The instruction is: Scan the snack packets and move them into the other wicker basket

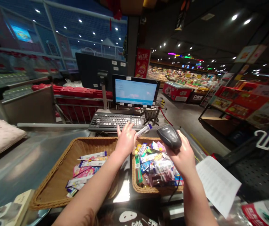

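Note:
My left hand (125,140) is over the near edge of the black keyboard (115,121), fingers reaching onto its keys. A narrow white-and-purple stick packet (144,130) is held at its thumb side. My right hand (183,153) grips a black barcode scanner (169,135), its head pointing left toward the packet. Below the scanner, the right wicker basket (158,190) is full of mixed colourful sweet packets (156,160). Under my left forearm, the left wicker basket (52,166) holds several similar stick packets (93,163) and a pink packet; my arm hides part of it.
A lit monitor (135,91) stands behind the keyboard. A printed paper sheet (219,185) and a plastic bottle (261,213) are at the right. A power strip (19,207) and a pale bag (1,138) lie left. The scanner's cable (175,190) hangs over the right basket.

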Available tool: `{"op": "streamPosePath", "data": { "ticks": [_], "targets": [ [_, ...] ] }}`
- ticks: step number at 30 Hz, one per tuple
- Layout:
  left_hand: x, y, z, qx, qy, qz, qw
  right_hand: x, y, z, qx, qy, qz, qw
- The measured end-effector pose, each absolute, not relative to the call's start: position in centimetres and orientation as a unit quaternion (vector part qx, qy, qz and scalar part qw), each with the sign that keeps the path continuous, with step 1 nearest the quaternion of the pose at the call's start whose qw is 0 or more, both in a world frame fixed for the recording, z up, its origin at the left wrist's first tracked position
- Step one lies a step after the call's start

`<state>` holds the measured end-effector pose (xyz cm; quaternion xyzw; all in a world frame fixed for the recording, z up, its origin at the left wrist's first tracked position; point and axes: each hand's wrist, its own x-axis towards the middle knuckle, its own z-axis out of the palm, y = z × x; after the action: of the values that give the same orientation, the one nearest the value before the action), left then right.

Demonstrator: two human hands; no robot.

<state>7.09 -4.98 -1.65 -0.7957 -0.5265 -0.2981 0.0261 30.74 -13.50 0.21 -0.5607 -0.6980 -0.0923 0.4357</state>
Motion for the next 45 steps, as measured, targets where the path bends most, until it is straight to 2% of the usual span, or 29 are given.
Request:
{"op": "streamPosePath", "data": {
  "ticks": [10, 26, 34, 45],
  "targets": [
    [0.0, -5.5, 0.3, -0.741, -0.591, -0.318, 0.01, 23.0, -11.0, 1.3, -0.479, -0.776, -0.027, 0.409],
    [-7.9, -6.9, -0.8, -0.683, -0.645, -0.341, 0.03, 16.9, -10.9, -0.6, -0.438, -0.833, 0.075, 0.329],
    [-10.4, -7.4, -1.6, -0.679, -0.654, -0.332, 0.023, 14.9, -11.2, -0.8, -0.418, -0.84, 0.087, 0.336],
    [-13.9, -8.2, -6.1, -0.712, -0.673, -0.198, -0.004, 13.5, -10.7, -2.5, -0.406, -0.847, 0.108, 0.327]
  ]
}}
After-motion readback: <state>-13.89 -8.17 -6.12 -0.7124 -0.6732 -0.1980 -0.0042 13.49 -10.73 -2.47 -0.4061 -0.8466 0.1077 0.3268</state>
